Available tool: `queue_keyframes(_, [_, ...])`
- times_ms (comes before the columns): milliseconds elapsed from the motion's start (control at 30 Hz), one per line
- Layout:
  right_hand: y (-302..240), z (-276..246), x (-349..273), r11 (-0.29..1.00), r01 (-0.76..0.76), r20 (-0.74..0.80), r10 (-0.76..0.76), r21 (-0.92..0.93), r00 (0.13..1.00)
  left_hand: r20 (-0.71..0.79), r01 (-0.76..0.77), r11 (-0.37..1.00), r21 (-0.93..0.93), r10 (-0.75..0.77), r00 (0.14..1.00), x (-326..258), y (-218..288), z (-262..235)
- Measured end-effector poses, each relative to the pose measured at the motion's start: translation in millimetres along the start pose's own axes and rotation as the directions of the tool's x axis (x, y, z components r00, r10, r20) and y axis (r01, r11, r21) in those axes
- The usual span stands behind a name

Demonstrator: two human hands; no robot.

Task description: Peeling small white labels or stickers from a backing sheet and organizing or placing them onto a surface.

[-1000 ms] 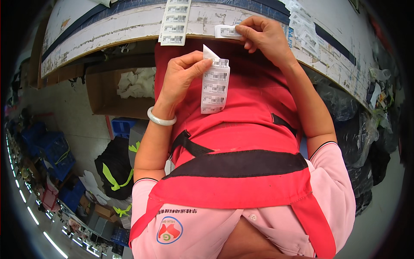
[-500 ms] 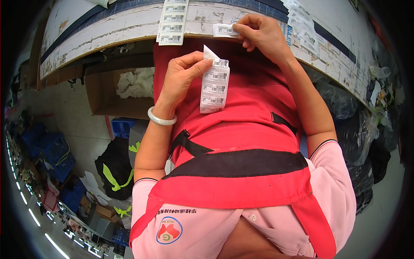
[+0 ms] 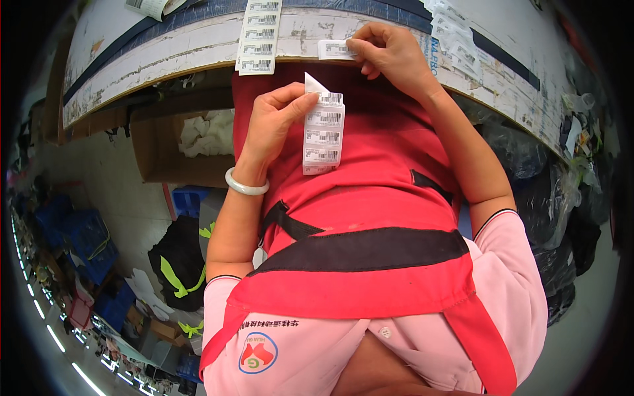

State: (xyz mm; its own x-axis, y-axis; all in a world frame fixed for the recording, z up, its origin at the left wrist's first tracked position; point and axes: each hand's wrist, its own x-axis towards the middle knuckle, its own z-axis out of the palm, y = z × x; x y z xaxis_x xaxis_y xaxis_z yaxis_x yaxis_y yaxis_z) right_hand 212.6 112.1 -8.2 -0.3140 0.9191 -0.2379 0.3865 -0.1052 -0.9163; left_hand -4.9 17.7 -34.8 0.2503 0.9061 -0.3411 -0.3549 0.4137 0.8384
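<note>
My left hand (image 3: 279, 122) pinches the top of a strip of white barcode labels (image 3: 323, 137), which hangs in front of my red apron. The strip's upper end is folded over into a blank white point. At the table's near edge, my right hand (image 3: 394, 58) has thumb and forefinger closed on the right end of a small white label piece (image 3: 335, 49), printed with a barcode. That piece lies against the tabletop, its right end hidden under my fingertips. Left of it, another strip of barcode labels (image 3: 258, 36) lies on the table and overhangs the front edge slightly.
The worn white table (image 3: 165, 51) has a dark blue band along it. More label sheets (image 3: 457, 38) lie at the right. Under the table stands a cardboard box (image 3: 157, 148) holding white cloth or paper. Clear plastic bags (image 3: 518, 165) bulge at the right, and blue crates (image 3: 86, 241) stand at the left.
The table and its labels sit slightly higher and further left in the picture. Both hands have shifted a little left, keeping the same grips.
</note>
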Motion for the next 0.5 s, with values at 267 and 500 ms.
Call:
queue_keyframes(267, [5.4, -73.4, -41.4, 0.989, 0.087, -0.211, -0.061, 0.118, 0.976, -0.041, 0.027, 0.998, -0.048, -0.029, 0.999, -3.8, 2.1, -4.4])
queue_keyframes(500, [73.7, -147.0, -59.7, 0.915, -0.270, -0.531, 0.075, -0.300, 0.844, 0.026, 0.054, 0.995, -0.085, -0.052, 0.998, 0.8, 7.2, 5.0])
